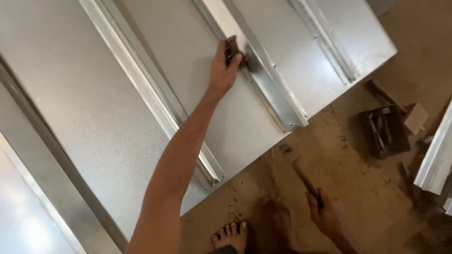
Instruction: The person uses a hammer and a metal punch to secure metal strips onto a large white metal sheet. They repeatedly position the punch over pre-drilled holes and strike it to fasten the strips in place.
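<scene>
My left hand (221,70) is stretched out over a large grey metal sheet (94,103) and grips a short dark punch-like tool (230,47). The tool's tip rests against a raised metal channel (270,84) fixed along the sheet. My right hand (329,218) is low at the bottom right, off the sheet. It is closed around the handle of a hammer (299,171), whose blurred head points up towards the sheet's edge.
Two more raised channels (155,103) (329,42) run across the sheet. On the brown dusty floor lie a dark open box of tools (383,131), a small wooden block (416,117) and a white metal profile (438,160). My bare foot (230,235) stands by the sheet's edge.
</scene>
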